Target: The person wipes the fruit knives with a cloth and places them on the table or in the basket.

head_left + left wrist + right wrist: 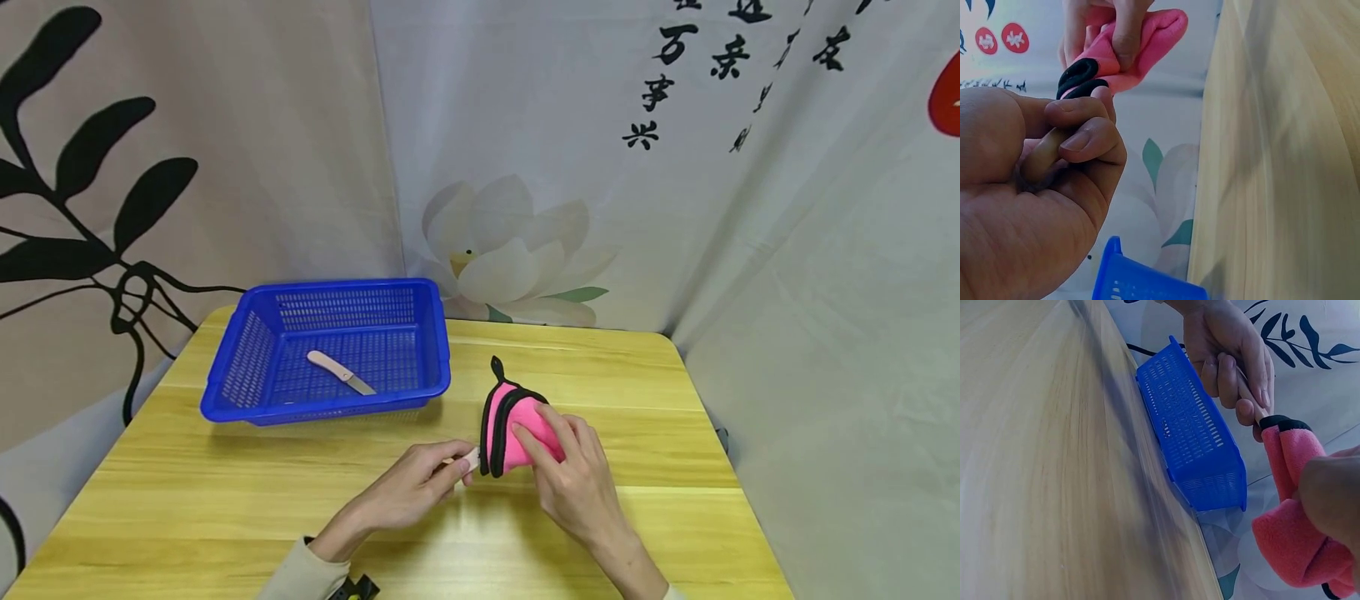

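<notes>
My left hand [416,487] grips the pale handle [472,458] of what looks like a knife, its fingers curled round it. The same handle [1249,394] shows in the right wrist view, running into the cloth. My right hand [581,479] holds a folded pink cloth [516,454] with black edging and a black hanging loop, thumb and fingers pinching it. The cloth covers the far end of the held tool, so its blade is hidden. Both hands are raised above the table, close together.
A blue plastic basket [437,337] stands at the back left of the wooden table [225,517]. Inside it lies a small knife [330,364] with a pale pink handle. A printed curtain [300,125] hangs behind the table and along its right side.
</notes>
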{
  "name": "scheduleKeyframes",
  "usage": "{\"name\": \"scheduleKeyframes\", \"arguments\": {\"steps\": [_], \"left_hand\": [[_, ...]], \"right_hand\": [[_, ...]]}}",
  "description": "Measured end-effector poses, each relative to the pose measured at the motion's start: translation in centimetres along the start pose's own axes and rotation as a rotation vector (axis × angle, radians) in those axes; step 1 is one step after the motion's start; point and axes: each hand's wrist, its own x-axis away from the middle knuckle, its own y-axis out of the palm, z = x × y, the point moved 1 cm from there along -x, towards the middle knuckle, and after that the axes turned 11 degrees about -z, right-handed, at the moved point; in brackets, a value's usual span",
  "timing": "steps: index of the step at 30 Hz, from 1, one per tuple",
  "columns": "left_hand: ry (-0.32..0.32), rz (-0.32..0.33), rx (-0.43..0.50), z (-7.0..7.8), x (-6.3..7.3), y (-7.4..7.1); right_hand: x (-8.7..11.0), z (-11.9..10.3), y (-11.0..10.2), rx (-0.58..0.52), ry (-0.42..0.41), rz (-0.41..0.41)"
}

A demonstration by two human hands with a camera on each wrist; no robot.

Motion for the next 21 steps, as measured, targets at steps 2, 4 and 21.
{"name": "scheduleKeyframes", "arguments": {"steps": [2, 4, 21], "left_hand": [[0.003, 0.002, -0.003, -0.09, 0.03, 0.01], [0.007, 0.006, -0.005, -0.21, 0.05, 0.01], [0.011, 0.022, 0.039, -0.90, 0.51, -0.25]], "right_hand": [[-0.01, 0.00, 0.06, -0.002, 0.001, 0.001], [-0.08, 0.00, 0.11, -0.005, -0.001, 0.007], [-0.37, 0.31, 0.89, -0.027, 0.024, -0.030]]}}
